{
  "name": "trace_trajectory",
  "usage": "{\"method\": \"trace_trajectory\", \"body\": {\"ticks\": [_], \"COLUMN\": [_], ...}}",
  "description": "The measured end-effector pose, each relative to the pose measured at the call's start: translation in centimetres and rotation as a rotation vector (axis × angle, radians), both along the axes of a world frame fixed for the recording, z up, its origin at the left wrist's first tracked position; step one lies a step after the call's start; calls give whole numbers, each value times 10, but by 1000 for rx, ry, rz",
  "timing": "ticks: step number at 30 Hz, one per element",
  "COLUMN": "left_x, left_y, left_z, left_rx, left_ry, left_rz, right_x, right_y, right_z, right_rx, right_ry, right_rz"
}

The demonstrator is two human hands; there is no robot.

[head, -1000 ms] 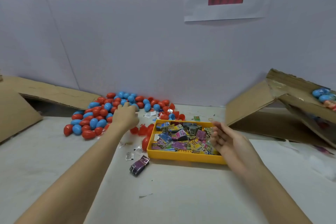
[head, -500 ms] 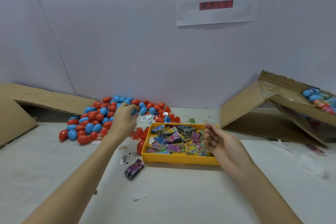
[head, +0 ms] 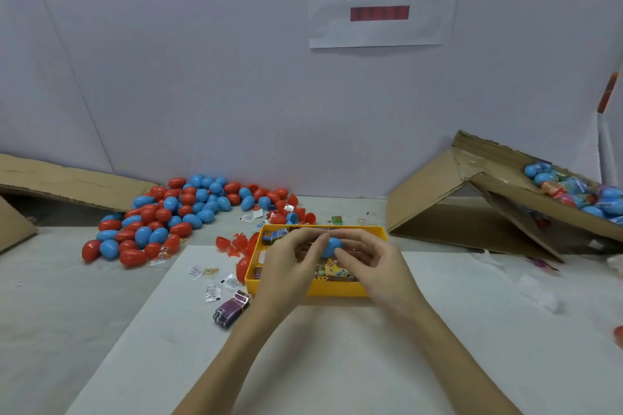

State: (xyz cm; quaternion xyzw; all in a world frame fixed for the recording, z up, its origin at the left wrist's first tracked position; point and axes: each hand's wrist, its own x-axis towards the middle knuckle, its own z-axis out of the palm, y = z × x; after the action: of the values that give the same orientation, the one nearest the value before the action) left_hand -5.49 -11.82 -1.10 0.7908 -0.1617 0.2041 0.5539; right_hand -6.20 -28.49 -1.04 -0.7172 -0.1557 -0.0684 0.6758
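Observation:
A blue plastic egg [head: 332,246] is held between both hands above the yellow tray [head: 381,232]. My left hand [head: 290,263] pinches its left end with curled fingers. My right hand [head: 374,263] grips its right side from below and in front. The tray holds several small colourful packets, mostly hidden behind my hands. A heap of red and blue eggs [head: 175,216] lies on the table at the back left.
Small white sachets [head: 212,281] and a purple packet [head: 231,308] lie left of the tray. Red egg halves [head: 232,244] sit by its left edge. A tilted cardboard box [head: 505,202] at the right holds wrapped eggs [head: 580,190]. Flat cardboard [head: 67,178] lies at the left.
My left hand has come back from the egg heap with a blue egg. Both hands have met over the tray and now hold the egg together.

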Motion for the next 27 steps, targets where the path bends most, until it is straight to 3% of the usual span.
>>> {"method": "trace_trajectory", "body": {"ticks": [8, 27], "left_x": [-4, 1], "left_y": [7, 13], "left_z": [-2, -4], "left_rx": [1, -7], "left_ry": [43, -3], "left_rz": [-196, -39], "right_x": [1, -1], "right_y": [4, 10], "right_z": [-4, -4], "right_rx": [52, 24], "right_ry": [52, -14], "right_rz": [-129, -172]}}
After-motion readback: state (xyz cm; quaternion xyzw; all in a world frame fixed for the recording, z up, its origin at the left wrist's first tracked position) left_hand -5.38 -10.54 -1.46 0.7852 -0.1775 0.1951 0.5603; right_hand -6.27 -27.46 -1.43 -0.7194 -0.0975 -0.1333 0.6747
